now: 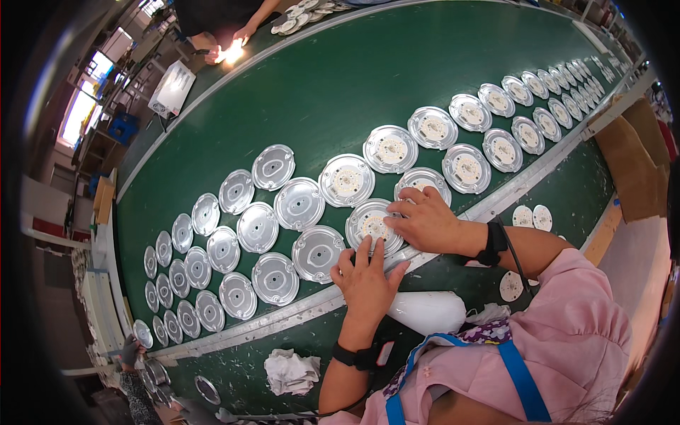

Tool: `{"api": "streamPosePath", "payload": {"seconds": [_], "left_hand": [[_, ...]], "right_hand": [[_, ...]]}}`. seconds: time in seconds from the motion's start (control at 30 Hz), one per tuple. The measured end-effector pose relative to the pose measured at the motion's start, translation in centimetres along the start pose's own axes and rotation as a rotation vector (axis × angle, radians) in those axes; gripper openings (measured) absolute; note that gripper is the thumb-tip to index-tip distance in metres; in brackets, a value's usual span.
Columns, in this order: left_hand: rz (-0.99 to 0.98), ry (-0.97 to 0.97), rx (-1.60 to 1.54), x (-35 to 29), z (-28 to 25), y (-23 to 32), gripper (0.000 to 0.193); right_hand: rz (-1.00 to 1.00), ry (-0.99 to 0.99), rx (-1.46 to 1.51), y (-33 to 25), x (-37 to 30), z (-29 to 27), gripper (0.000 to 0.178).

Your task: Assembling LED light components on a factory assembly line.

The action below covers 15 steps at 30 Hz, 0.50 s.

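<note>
Just under my fingertips [363,249], the round cream-and-white board [370,224] lies in its silver dish [355,215] on the green worktop [283,106]: here's my left hand [368,280] at the near rim, my right hand [431,222] over the right side, both with fingers spread loosely, wrapped round nothing! The knack here, I reckon, is touching lightly and evenly, keeping that board level.

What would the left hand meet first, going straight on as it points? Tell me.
Likely the silvery round plate bearing a pale disc just ahead; the left hand overlaps its near rim in view, but contact is unclear.
</note>
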<state>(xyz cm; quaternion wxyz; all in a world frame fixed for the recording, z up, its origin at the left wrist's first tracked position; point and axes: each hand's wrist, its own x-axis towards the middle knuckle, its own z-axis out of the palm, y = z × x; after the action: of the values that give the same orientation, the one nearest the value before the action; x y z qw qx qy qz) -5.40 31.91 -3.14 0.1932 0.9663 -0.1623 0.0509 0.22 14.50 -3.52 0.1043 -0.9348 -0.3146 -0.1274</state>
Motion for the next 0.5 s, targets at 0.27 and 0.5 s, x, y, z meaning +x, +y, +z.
{"api": "streamPosePath", "payload": {"seconds": [0.27, 0.5], "left_hand": [[0.065, 0.101, -0.174, -0.3, -0.3, -1.0, 0.040], [-0.044, 0.152, -0.146, -1.7, -0.7, -1.9, 0.033]], "right_hand": [[0.047, 0.014, 0.149, 1.2, -0.9, -2.7, 0.035], [0.252, -0.040, 0.043, 4.9, -9.6, -8.5, 0.044]]}}
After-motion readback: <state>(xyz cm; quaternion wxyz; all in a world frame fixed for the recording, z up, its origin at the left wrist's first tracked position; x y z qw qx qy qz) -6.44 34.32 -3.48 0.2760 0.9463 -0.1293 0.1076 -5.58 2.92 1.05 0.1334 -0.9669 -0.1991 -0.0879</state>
